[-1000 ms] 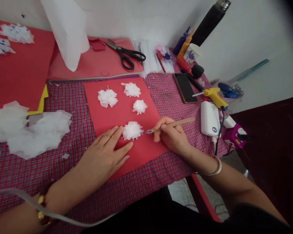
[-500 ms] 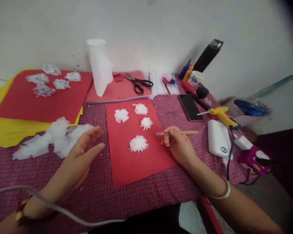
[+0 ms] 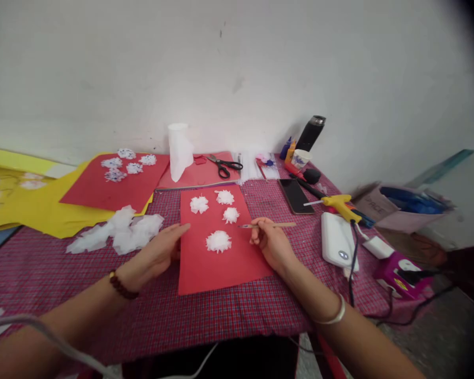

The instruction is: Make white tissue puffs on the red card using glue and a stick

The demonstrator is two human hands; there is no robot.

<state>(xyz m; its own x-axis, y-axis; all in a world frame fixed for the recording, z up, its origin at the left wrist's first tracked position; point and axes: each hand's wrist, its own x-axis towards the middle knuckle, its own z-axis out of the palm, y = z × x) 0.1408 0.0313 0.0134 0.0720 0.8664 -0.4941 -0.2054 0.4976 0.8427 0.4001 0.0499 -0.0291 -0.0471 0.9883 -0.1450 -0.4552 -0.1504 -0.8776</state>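
A red paper sheet (image 3: 217, 263) lies on the checked tablecloth (image 3: 229, 310) in front of me. Several white tissue flowers sit on it, the nearest white flower (image 3: 218, 241) between my hands. My right hand (image 3: 269, 243) is closed on a thin wooden paintbrush (image 3: 270, 225), its tip pointing left above the sheet. With its fingers stretched out and holding nothing, my left hand (image 3: 158, 252) hovers at the sheet's left edge.
A pile of white tissue (image 3: 120, 231) lies to the left, beyond it a second red sheet (image 3: 114, 187) with flowers on yellow paper. At the back are scissors (image 3: 224, 166) and a tissue roll (image 3: 179, 150). To the right: phone (image 3: 295, 196), yellow glue gun (image 3: 342, 204), white power bank (image 3: 335, 241).
My left hand has lifted off the red sheet and drawn back to its left edge. The brush tip has come away from the nearest flower. My head has risen, showing more wall.
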